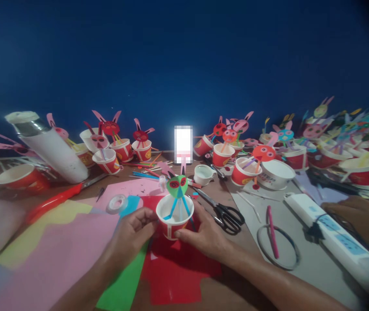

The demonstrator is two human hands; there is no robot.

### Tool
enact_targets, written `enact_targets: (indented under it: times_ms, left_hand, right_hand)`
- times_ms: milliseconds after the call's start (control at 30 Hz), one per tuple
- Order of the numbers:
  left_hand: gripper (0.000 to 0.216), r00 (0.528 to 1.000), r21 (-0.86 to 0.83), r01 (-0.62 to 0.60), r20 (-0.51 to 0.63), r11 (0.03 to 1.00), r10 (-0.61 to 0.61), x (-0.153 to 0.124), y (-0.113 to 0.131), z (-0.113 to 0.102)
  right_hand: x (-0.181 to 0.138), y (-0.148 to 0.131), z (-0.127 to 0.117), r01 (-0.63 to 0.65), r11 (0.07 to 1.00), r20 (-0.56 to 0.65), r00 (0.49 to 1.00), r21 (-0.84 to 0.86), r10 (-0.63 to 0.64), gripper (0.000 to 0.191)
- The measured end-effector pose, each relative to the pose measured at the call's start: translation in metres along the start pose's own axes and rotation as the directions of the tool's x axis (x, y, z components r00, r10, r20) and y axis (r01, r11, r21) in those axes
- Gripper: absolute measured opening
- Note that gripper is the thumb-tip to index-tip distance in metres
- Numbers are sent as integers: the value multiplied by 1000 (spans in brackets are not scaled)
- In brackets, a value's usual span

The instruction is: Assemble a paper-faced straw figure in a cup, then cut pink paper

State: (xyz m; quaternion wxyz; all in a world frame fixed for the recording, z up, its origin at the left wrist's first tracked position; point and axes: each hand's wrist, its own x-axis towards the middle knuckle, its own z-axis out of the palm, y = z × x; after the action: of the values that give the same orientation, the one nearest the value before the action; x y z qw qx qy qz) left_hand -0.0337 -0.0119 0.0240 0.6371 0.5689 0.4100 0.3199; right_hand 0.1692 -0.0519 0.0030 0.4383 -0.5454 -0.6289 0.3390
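Both my hands hold one red and white paper cup (172, 218) that stands on red paper (174, 272). My left hand (132, 231) curls round its left side, my right hand (205, 233) grips its right side. A green paper rabbit face (177, 185) with red eyes and a pink ear rises from the cup on blue sticks.
Black scissors (225, 214) lie just right of the cup. A tape roll (116, 204), coloured paper sheets (58, 246), a red knife (55, 199), a white tube (50, 147), a power strip (330, 235) and a pink pen (272, 231) surround it. Several finished rabbit cups (246, 168) line the back. Another person's hand (362, 220) rests at right.
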Motion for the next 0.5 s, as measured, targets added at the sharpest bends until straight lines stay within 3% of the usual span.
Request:
enact_targets:
  times_ms: [500]
  left_hand:
    - [20,990,-20,77,-117,997,-79,-1,-2,-5]
  right_hand:
    - [2,7,1,24,994,-12,1000,109,-23,63]
